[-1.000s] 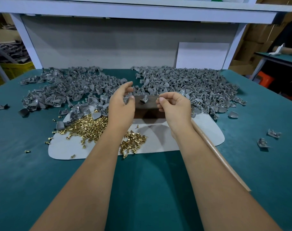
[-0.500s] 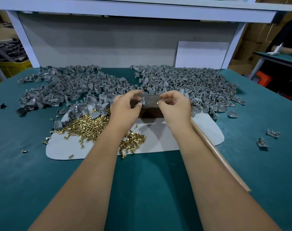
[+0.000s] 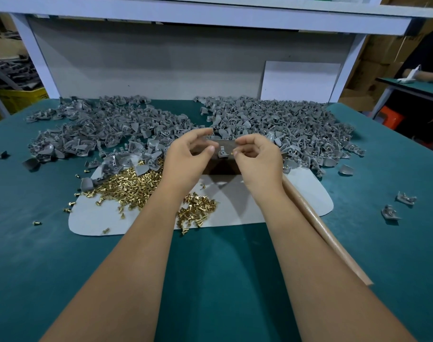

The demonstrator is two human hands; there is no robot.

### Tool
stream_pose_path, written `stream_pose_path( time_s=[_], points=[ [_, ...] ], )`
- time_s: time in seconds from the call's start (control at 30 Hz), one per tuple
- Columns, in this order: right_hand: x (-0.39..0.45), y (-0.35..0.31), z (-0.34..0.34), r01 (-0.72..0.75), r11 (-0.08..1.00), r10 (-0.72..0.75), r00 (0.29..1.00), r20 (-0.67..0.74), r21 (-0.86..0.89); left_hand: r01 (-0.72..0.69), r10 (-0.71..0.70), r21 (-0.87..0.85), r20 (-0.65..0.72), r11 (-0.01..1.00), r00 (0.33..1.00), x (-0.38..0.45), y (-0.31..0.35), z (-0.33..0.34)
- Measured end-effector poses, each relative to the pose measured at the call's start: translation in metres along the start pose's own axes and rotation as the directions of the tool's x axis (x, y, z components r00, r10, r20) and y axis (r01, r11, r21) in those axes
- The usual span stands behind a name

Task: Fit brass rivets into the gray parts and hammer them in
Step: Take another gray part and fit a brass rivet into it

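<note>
Gray parts (image 3: 272, 127) heaped across the green surface (image 3: 210, 280), brass rivets (image 3: 126, 186) piled on a pale mat.

One gray part (image 3: 222, 153) sits on a dark block; right hand (image 3: 258, 160) pinches a rivet (image 3: 234, 152) just beside it, left hand (image 3: 186, 159) loosely curled, holding nothing.

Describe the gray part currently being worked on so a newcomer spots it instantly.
Start at the dark block between the two hands at the table's centre. One gray part sits alone on top. Unlike the piled parts behind, it stands isolated, with the right hand pinching a brass rivet beside it.
</note>
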State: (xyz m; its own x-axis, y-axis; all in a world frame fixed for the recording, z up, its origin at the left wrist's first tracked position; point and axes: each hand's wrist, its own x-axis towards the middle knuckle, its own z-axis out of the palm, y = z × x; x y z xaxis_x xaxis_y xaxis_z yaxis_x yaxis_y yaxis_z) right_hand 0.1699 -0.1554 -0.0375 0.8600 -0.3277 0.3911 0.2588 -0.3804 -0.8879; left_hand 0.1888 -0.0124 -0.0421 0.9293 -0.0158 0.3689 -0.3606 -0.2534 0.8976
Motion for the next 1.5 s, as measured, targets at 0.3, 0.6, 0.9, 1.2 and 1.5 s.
stream_pose_path(
  time_s=[0.3, 0.6, 0.9, 1.2, 1.5],
  points=[
    [0.0, -0.001, 0.001, 0.009, 0.999, -0.01, 1.0, 0.024, 0.04, -0.058, 0.046, 0.281, 0.047, 0.958, 0.998, -0.001, 0.001, 0.012],
    [0.002, 0.0, 0.002, 0.009, 1.0, -0.01, 1.0, 0.028, 0.014, -0.037, 0.087, 0.549, -0.065, 0.835, 0.994, 0.002, 0.001, 0.016],
    [0.001, 0.0, 0.002, 0.037, 0.999, -0.037, 0.999, 0.015, 0.027, -0.099, 0.126, 0.513, -0.018, 0.853, 0.992, 0.006, -0.004, 0.012],
    [0.001, -0.001, 0.002, 0.066, 0.997, -0.066, 0.998, 0.018, 0.039, -0.083, 0.094, 0.303, -0.022, 0.949, 0.995, 0.003, 0.001, 0.01],
    [0.0, -0.004, 0.001, 0.067, 0.996, -0.066, 0.998, -0.017, 0.058, -0.193, 0.248, 0.39, -0.096, 0.9, 0.964, -0.003, 0.007, 0.013]
  ],
)
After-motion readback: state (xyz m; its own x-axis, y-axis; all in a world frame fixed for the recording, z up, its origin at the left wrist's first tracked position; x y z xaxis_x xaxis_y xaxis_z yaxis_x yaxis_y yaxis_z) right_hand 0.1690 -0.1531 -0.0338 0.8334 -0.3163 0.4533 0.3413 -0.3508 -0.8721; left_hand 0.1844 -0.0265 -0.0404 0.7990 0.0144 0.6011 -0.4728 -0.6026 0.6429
